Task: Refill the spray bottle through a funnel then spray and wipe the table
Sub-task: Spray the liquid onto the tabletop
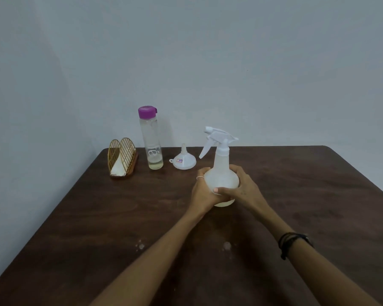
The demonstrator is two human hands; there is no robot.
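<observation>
Dark wooden table [296,195], left hand [202,192] and right hand [244,188] both wrapped around upright spray bottle [221,173]

A translucent white plastic spray bottle [222,173] with its trigger head on stands upright on the dark wooden table [318,184]; just beyond it, a small white plastic funnel [184,160] rests mouth-down.

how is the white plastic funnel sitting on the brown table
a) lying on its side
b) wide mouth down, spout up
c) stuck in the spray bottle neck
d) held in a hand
b: the white plastic funnel rests wide mouth down on the brown table, spout pointing up.
</observation>
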